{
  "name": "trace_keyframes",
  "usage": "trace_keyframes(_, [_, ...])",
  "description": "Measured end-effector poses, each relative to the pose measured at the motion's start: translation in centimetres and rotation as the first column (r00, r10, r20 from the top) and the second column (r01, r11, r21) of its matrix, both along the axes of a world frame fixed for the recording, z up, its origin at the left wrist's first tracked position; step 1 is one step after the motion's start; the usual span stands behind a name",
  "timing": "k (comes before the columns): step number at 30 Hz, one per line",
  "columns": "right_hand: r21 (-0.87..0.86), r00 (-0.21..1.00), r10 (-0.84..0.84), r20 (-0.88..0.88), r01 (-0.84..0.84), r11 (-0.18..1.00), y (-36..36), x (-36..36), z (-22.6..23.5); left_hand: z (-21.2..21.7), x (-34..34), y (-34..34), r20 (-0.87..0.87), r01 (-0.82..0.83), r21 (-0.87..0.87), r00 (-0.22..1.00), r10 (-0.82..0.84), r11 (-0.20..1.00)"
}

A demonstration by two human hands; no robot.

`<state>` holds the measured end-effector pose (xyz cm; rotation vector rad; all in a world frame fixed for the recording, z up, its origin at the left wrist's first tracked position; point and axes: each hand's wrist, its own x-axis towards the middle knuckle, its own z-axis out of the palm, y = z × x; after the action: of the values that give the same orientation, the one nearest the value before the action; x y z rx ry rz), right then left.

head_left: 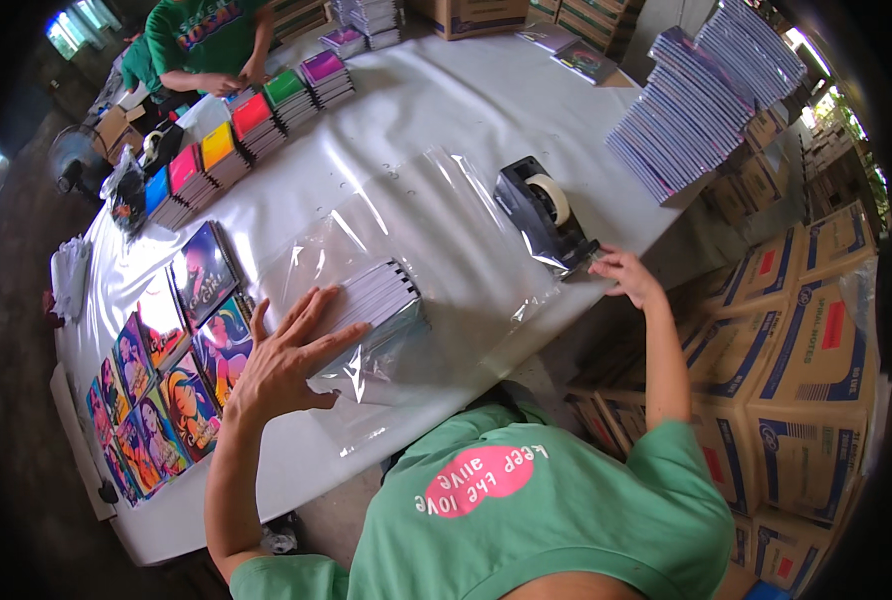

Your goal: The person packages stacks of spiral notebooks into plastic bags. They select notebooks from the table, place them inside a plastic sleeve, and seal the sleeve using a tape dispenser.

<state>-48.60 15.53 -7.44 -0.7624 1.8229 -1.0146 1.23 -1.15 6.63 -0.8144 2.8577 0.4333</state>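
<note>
My left hand (284,352) lies with its fingers spread over a stack of spiral notebooks (384,290), whose page edges and black binding show beside the fingertips. A clear plastic sheet (456,230) spreads around and partly over the stack on the table. To the right stands a black tape dispenser (528,215) with a pale roll of tape (550,197) in it. At the dispenser's near end, my right hand (624,277) has its thumb and fingers pinched together by the cutter. Whatever is between those fingertips is too small to make out.
Colourful illustrated notebooks (181,400) lie in rows at left. Beyond them runs a line of coloured notebook stacks (221,148), with a co-worker (201,45) in green at the far side. Tall notebook piles (681,120) stand far right; cardboard boxes (806,340) fill the right side.
</note>
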Motion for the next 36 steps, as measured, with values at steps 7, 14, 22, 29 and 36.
trace_keyframes(7, [0.004,0.431,-0.036,-0.902,0.091,0.996,-4.0,6.4,8.7,-0.4,0.1,0.3,-0.004,0.012,-0.014,1.000,-0.012,1.000])
trace_keyframes(14, [-0.120,0.512,0.845,-0.154,-0.859,0.498,-16.0,23.2,17.7,-0.4,0.6,0.2,0.011,0.020,-0.060,1.000,-0.019,0.998])
trace_keyframes(22, [0.454,0.166,0.684,-0.711,-0.634,0.626,-17.5,26.7,19.5,-0.6,1.2,0.3,-0.001,0.000,-0.064,1.000,0.000,0.998])
trace_keyframes(29, [-0.330,0.334,0.011,-0.943,-0.936,0.120,-13.3,26.8,10.9,-2.0,1.0,-0.2,-0.167,-0.024,-0.001,0.986,0.024,1.000])
trace_keyframes(36, [-0.720,0.897,0.428,-0.110,-0.369,0.588,-14.2,27.2,13.1,-2.5,-4.1,0.8,-0.808,-0.422,0.009,0.531,0.255,0.907])
